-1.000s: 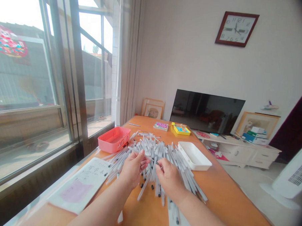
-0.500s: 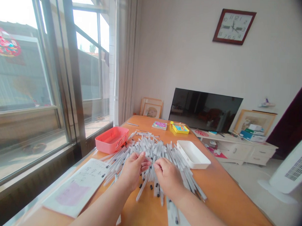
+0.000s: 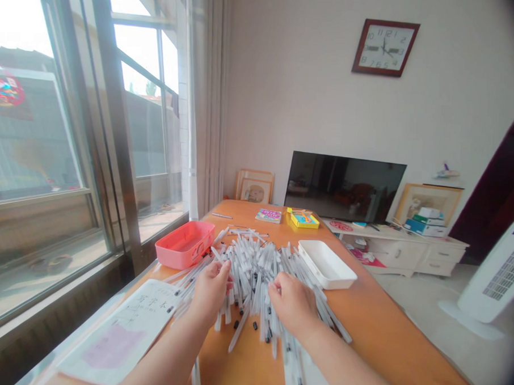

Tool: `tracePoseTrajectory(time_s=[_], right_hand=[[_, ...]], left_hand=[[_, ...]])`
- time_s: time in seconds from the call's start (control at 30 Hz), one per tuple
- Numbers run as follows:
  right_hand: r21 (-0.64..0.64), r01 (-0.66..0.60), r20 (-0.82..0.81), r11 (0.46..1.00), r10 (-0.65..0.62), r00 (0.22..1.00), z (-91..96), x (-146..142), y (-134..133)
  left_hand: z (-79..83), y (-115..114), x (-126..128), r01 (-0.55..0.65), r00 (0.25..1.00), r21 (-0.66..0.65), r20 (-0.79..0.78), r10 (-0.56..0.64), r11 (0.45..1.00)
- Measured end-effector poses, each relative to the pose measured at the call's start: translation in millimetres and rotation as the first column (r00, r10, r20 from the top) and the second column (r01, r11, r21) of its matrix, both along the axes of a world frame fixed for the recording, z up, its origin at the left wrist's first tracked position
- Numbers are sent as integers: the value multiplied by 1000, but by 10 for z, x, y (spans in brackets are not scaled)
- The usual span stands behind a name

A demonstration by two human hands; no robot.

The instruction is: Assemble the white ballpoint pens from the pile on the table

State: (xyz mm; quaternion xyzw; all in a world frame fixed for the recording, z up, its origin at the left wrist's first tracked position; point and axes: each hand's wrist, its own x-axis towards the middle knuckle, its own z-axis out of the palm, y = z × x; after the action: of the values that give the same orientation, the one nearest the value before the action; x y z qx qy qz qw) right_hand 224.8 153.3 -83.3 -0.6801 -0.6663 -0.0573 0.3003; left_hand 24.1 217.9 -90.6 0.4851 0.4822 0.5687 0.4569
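A large heap of clear pen barrels [image 3: 254,266] with small black caps [image 3: 255,325] among them covers the middle of the table. My left hand [image 3: 212,290] is over the heap's left side, its fingers curled and thumb pressed in. A pale barrel end shows just beyond its fingertips, but I cannot tell whether it is gripped. Over the right side of the heap is my right hand [image 3: 292,302], closed, knuckles up; whatever its fingers may hold is hidden. The two hands are apart, with loose barrels between them.
A red plastic box [image 3: 184,247] stands left of the heap, a white tray [image 3: 328,265] to its right. A notebook [image 3: 118,334] lies by my left forearm. Farther back on the wooden table [image 3: 382,334] are a colourful booklet [image 3: 268,215], a yellow box [image 3: 302,219] and a pen [image 3: 222,216].
My hands were close together over the heap and have moved apart, the left one going left. The view has shifted slightly. The boxes and notebook stay in place.
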Motion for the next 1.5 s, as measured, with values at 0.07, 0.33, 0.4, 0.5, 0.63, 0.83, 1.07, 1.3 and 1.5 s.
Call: tracePoseTrajectory(time_s=[0.07,0.33,0.4,0.5,0.63,0.83,1.07,1.3,1.5], right_hand=[[-32,0,-50,999,-2,999,-3,22,23],[-163,130,-205,978,-163,965,-51,402,233],[-202,152,-214,967,-195,957,-57,472,262],[-252,171,-209,953,-226,951,-51,513,280],[-293,174,-189,940,-236,953,-19,525,284],[-305,186,-167,934,-244,955,-10,634,289],[-304,191,-131,933,-240,962,-66,626,319],[-296,194,-86,935,-228,970,-78,539,325],[-299,208,-77,931,-241,967,-92,523,309]], left_hand=[[-21,-21,41,50,993,-1,-110,-50,999],[-54,-87,110,196,907,94,-394,-145,976],[-44,-126,120,230,882,130,-447,-150,964],[-32,-188,143,275,817,212,-565,-112,938],[-20,-257,208,304,771,275,-633,-67,912],[38,-229,321,262,864,235,-489,-119,936],[77,63,455,156,944,156,-316,-100,975],[48,28,560,147,979,75,-156,-134,986],[46,28,548,160,983,34,-91,-157,986]])
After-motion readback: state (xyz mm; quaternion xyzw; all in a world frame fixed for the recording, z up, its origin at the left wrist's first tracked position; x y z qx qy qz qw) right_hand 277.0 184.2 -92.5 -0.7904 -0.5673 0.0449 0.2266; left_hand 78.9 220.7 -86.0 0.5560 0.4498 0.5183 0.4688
